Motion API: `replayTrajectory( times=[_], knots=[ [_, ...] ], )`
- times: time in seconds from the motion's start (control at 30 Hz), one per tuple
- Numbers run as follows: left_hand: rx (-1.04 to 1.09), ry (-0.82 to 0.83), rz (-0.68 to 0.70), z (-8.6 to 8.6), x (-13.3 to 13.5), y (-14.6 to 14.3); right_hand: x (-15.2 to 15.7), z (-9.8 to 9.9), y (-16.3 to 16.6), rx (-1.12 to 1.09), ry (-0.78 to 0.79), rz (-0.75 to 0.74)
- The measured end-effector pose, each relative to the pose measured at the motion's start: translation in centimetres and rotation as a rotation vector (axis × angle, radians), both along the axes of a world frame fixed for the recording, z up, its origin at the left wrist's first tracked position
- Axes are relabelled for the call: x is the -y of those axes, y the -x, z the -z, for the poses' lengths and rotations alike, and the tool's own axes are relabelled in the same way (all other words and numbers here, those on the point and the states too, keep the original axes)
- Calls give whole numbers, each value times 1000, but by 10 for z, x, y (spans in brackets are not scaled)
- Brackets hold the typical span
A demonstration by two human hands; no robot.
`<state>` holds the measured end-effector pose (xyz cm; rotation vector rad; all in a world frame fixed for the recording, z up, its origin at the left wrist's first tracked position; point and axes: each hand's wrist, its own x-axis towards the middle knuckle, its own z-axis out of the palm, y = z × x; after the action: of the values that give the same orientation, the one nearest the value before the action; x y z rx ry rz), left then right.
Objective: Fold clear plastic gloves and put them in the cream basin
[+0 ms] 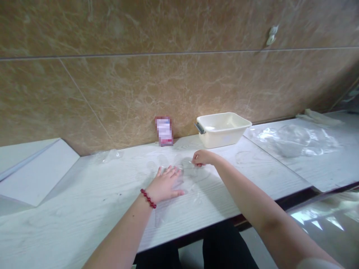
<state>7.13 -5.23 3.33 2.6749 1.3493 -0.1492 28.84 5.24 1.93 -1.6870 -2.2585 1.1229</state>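
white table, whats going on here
A person is handling thin clear plastic on the white table. The left hand is spread flat on it. The right hand is curled up near its far side, though what those fingers grip is hard to tell. Beyond the right hand stands a cream tub, and crumpled plastic lies farther right.
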Motion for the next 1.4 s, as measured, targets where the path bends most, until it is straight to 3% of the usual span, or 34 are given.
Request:
replayTrajectory(
  times=[0.33,0.6,0.83,1.23,1.4],
  knots=[
    [34,17,52,2,6,-6,8,-14,-2,-4,-3,-62],
    [62,-30,37,0,5,-6,12,-17,0,219,-256,-208],
    [144,-115,52,-14,3,-3,13,-16,2,290,-340,-231],
    [75,-24,70,2,7,-6,14,-19,3,277,-344,-212],
    [90,-55,62,7,5,-12,20,-23,8,216,-468,-160]
  ],
)
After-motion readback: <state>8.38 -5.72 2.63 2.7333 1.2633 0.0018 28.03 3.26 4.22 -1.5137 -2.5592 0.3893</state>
